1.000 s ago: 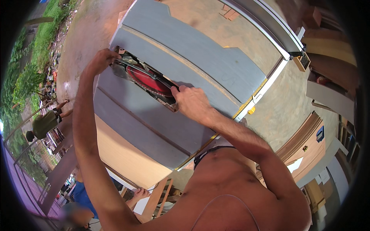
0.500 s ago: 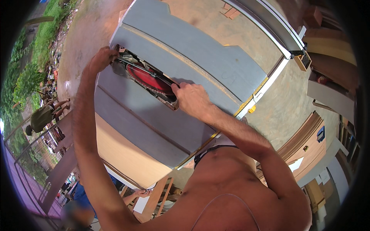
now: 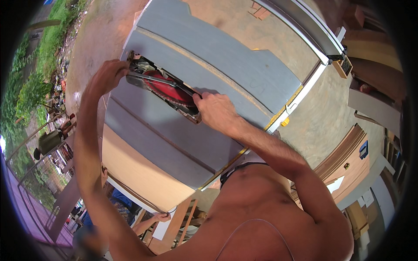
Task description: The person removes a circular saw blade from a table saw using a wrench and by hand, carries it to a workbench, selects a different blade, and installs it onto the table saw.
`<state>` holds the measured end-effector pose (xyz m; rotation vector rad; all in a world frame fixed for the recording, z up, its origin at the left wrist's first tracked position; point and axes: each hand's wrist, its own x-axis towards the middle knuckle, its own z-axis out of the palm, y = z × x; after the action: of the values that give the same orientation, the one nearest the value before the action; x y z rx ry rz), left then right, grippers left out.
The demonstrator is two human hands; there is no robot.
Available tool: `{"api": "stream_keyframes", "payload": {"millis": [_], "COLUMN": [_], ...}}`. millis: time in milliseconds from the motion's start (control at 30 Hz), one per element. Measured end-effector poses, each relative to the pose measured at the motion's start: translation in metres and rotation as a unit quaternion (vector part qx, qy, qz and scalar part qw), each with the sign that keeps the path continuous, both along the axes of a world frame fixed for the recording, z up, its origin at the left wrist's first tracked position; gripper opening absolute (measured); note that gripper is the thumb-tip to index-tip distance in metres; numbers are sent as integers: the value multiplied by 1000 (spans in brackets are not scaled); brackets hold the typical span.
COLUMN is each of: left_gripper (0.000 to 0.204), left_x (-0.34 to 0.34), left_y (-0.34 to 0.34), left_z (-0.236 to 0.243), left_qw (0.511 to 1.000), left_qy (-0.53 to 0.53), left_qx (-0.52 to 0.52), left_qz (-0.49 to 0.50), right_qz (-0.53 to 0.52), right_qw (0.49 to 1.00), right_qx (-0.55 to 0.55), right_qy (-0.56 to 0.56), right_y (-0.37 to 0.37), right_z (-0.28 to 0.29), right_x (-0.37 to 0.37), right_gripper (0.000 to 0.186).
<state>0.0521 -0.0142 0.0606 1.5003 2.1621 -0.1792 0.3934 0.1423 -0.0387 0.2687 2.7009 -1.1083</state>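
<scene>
A table saw with a grey top has an open slot showing a red toothed blade. A long thin metal wrench-like tool lies across the blade. My left hand has its fingers closed on the tool's far-left end, just beyond the slot's left edge. My right hand grips the tool's dark right end over the right end of the slot, its fingers partly hidden.
A white fence rail runs along the right. A pale board lies by the table's lower edge. A person with a hand on that board is at lower left; another person is farther left. Stacked boards stand at right.
My left hand and forearm have shifted slightly left and down, with the tool's left end. My right hand stays in place. The person at lower left has moved slightly.
</scene>
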Motion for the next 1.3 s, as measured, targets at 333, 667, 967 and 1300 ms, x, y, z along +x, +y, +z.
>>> {"api": "stream_keyframes", "payload": {"millis": [333,667,967,1300], "left_gripper": [42,68,65,56], "left_x": [61,7,-15,-14], "left_y": [18,3,9,-5], "left_z": [31,-7,-33,-36], "left_qw": [997,995,990,989], "left_qy": [62,50,84,100], "left_qx": [-26,-89,-60,-32], "left_qz": [-40,-12,-92,-103], "right_qz": [-5,-18,-22,-23], "right_qw": [1000,1000,999,999], "right_qx": [1,-4,-18,-22], "right_qy": [3,5,-19,-14], "right_y": [1,4,3,3], "right_z": [-5,6,0,0], "right_x": [-1,4,3,1], "right_gripper": [30,28,31,30]}}
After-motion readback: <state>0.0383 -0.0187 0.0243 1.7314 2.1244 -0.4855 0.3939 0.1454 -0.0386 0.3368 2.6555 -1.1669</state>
